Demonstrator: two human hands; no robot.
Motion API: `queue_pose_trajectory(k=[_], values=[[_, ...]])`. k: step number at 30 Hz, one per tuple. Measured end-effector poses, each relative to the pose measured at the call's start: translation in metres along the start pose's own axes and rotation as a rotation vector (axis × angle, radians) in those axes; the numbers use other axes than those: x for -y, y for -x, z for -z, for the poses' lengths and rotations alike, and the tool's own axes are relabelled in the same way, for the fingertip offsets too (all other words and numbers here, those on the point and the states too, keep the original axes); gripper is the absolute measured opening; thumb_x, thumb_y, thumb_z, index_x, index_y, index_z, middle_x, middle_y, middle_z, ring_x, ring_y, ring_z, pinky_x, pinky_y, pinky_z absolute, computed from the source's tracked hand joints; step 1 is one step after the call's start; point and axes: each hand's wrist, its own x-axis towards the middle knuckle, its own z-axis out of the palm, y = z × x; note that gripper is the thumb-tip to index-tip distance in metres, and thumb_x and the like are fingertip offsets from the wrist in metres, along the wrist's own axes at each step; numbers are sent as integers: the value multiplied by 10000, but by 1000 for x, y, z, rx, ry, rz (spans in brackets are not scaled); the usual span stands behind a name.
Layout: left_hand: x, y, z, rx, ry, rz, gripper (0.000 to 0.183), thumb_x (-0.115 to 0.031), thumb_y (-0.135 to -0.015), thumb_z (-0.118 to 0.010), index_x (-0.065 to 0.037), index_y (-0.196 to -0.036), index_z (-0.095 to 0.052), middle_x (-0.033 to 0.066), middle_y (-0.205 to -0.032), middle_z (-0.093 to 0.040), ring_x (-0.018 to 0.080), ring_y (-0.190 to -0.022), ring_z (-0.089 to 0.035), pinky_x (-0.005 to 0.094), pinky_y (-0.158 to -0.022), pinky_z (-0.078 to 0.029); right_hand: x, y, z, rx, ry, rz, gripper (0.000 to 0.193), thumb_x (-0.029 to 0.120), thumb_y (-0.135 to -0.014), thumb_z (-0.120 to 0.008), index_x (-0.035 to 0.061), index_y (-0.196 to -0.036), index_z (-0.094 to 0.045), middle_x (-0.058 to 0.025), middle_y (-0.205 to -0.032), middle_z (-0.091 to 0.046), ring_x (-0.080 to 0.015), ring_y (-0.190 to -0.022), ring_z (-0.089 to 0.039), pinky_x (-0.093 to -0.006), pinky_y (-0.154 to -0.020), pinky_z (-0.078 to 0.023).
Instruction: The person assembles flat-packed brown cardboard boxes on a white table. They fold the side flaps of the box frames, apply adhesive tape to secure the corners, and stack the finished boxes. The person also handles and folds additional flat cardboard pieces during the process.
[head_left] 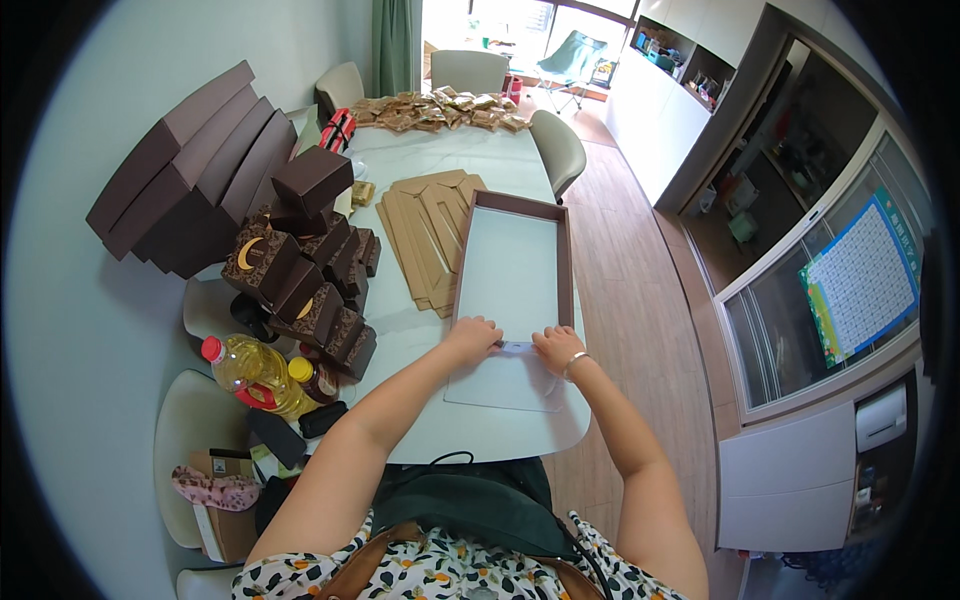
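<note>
A long shallow brown box (566, 262) with a white inside lies on the table in front of me, its near end between my hands. At that end my left hand (473, 341) and my right hand (560, 350) pinch a clear plastic sheet (505, 385) at its far edge, where a pale strip shows between the fingers. The sheet spreads toward me over the tabletop. Whether it wraps the box end or only lies against it, I cannot tell. A bracelet circles my right wrist. Left of the box lie flat brown cardboard pieces (420, 240), overlapping one another.
Small dark patterned boxes (262, 262) are piled at the left, beside larger brown boxes (190, 170) leaning on the wall. An oil bottle (250, 370) with a red cap stands near the table's left edge. Small wrapped packets (440, 110) cover the far end. Chairs (556, 150) surround the table (420, 420).
</note>
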Motion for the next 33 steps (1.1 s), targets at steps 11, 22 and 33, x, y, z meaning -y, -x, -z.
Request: queue_pose_trajectory(k=[11,22,33], values=[[-14,2,0,-102,35,-69,173,-229,-870,-555,-173,-1033,-575,47,-977,-580,260,-926,-566,416,-790,-466,-6,28,47,-103,-384,172,257,163,-772,-612,102,-1014,-552,-143,-1209,-508,-318,-1208,-440,-458,-1056,-302],[-11,0,-11,-226,155,-118,161,-268,-888,-543,-130,-957,-590,62,-1028,-595,254,-1023,-559,401,-789,-486,-12,50,25,16,-50,235,165,221,-704,-740,160,-837,-663,-94,-1344,-435,-253,-1296,-369,-481,-1134,-203],[-10,3,-3,-177,153,-110,166,-277,-877,-557,-144,-970,-592,47,-1081,-604,251,-1012,-585,389,-784,-507,-9,22,6,-209,-265,202,200,161,-741,-698,138,-916,-602,-94,-1213,-515,-270,-860,-605,-398,-775,-493]])
